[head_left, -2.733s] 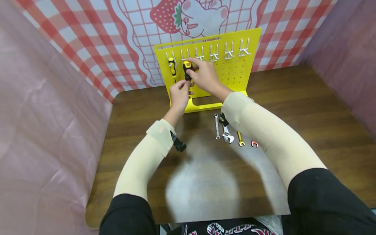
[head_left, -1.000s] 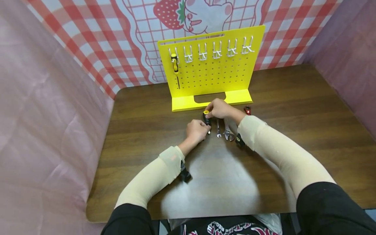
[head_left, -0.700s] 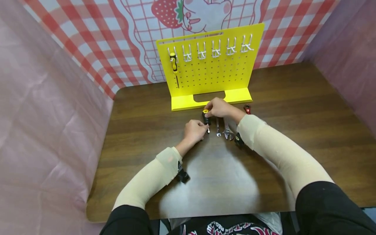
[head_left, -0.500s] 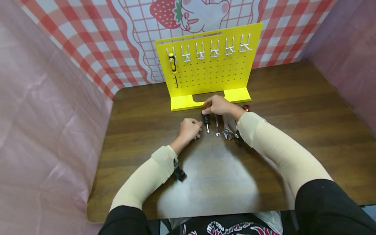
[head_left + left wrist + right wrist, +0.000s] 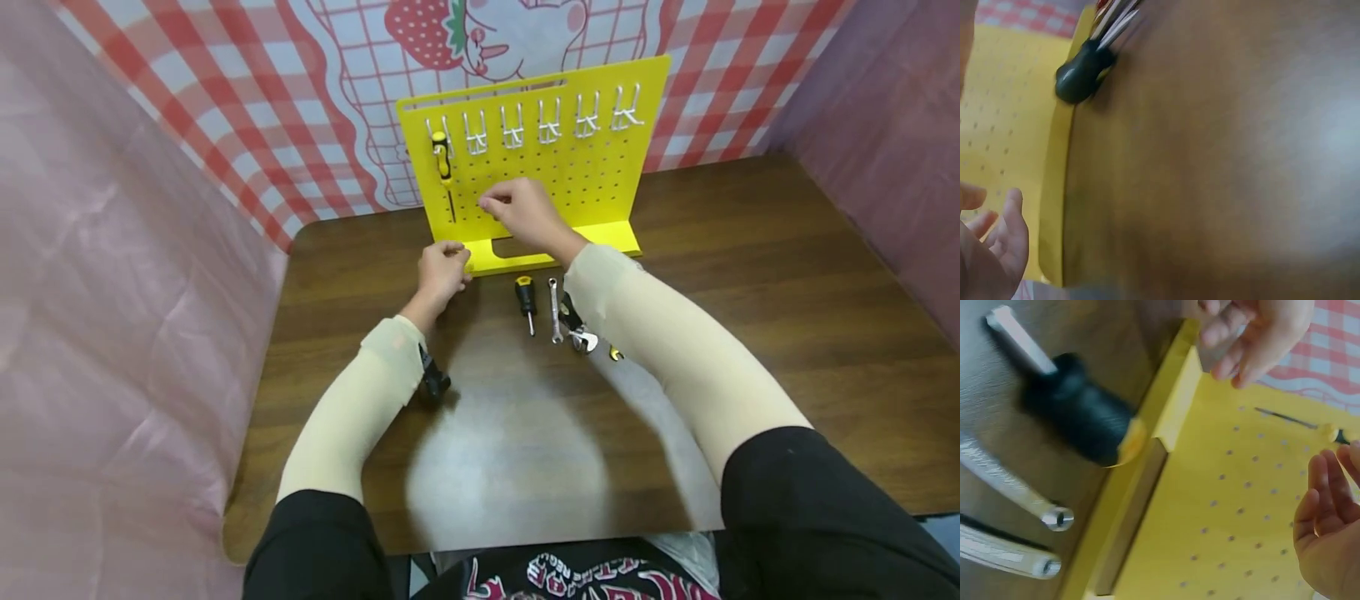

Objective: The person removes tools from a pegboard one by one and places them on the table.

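A stubby black screwdriver with a yellow end cap (image 5: 526, 296) lies on the table before the yellow pegboard (image 5: 570, 192). Another screwdriver, long and yellow-black (image 5: 442, 158), hangs from the leftmost hook. My right hand (image 5: 525, 212) is raised in front of the board, fingers loosely bent and nothing in them; in the right wrist view the same hand (image 5: 1332, 531) is close to the hanging screwdriver's handle. By the board's left base corner, my left hand (image 5: 442, 271) holds nothing, its fingers apart in the left wrist view.
Right of the stubby screwdriver lie a slim silver wrench (image 5: 555, 312) and an adjustable wrench (image 5: 584, 340). A yellow wrench end (image 5: 616, 353) shows beside my right sleeve, which hides the rest. Several double white hooks (image 5: 550, 121) line the board's upper part.
The stubby screwdriver went from the board to the table beside the wrenches, and both hands let go of it. Since then both hands have moved up and left to the board.
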### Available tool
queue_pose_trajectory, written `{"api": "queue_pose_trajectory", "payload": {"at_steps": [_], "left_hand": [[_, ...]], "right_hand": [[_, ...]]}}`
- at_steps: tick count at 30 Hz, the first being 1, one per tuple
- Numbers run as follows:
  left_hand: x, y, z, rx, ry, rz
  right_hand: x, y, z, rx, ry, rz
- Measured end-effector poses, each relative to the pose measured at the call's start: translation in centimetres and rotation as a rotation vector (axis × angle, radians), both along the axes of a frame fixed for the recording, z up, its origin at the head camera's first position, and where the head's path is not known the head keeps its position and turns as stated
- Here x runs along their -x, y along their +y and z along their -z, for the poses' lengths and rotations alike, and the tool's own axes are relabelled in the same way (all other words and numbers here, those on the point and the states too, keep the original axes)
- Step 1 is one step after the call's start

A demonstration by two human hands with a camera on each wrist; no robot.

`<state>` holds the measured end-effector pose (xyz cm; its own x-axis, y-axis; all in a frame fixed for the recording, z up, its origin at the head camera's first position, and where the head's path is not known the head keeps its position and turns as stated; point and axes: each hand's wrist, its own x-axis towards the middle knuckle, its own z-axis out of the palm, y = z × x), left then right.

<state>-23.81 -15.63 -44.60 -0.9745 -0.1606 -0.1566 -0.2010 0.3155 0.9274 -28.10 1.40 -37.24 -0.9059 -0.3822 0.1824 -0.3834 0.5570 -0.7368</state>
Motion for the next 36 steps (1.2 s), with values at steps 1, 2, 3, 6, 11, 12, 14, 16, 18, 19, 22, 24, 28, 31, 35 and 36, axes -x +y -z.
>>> {"api": "queue_pose_trajectory", "payload": {"at_steps": [1, 2, 3, 6, 11, 12, 14, 16, 18, 19, 22, 24, 28, 31, 35, 36], "left_hand": [[0.5, -0.2, -0.2, -0.014, 0.018, -0.006], [1.0, -0.4, -0.4, -0.02, 0.034, -0.016], [1.4, -0.6, -0.6, -0.023, 0.047, -0.029], [2.5, -0.8, -1.1, -0.023, 0.084, -0.055], [3.6, -1.1, -1.6, -0.033, 0.107, -0.067], [3.7, -1.2, -1.6, -0.031, 0.11, -0.068], [3.9, -1.2, -1.8, -0.023, 0.121, -0.071], [4.1, -1.1, -1.9, -0.007, 0.129, -0.076], [4.2, -1.0, -2.1, 0.007, 0.138, -0.072], [4.3, -0.9, -2.2, 0.011, 0.14, -0.066], [4.4, -0.6, -2.4, 0.021, 0.135, -0.039], [4.4, -0.5, -2.5, 0.022, 0.128, -0.015], [4.2, -0.4, -2.7, 0.025, 0.124, -0.014], [4.0, -0.6, -2.7, 0.0, 0.146, -0.03], [3.7, -1.0, -2.6, -0.031, 0.155, -0.027], [3.6, -1.1, -2.6, -0.032, 0.153, -0.023]], "right_hand": [[0.1, -0.4, -0.5, -0.007, 0.01, 0.002], [0.2, -0.8, -0.9, -0.016, 0.022, 0.004], [0.4, -1.3, -1.3, -0.027, 0.031, 0.005], [0.7, -2.5, -2.5, -0.075, 0.041, 0.005], [0.7, -4.4, -3.6, -0.162, -0.008, -0.062], [0.6, -4.7, -3.8, -0.17, -0.021, -0.079], [0.5, -5.1, -4.0, -0.18, -0.021, -0.099], [0.5, -5.4, -4.2, -0.182, -0.006, -0.101], [0.6, -5.5, -4.4, -0.171, 0.004, -0.098], [0.8, -5.5, -4.5, -0.17, 0.011, -0.094], [1.1, -5.4, -4.7, -0.156, -0.004, -0.085], [1.2, -5.4, -4.8, -0.15, -0.024, -0.083], [1.4, -5.5, -4.8, -0.141, -0.048, -0.084], [1.6, -5.6, -4.8, -0.135, -0.024, -0.08], [1.7, -5.6, -4.9, -0.15, 0.016, -0.084], [1.7, -5.6, -5.0, -0.156, 0.023, -0.086]]}}
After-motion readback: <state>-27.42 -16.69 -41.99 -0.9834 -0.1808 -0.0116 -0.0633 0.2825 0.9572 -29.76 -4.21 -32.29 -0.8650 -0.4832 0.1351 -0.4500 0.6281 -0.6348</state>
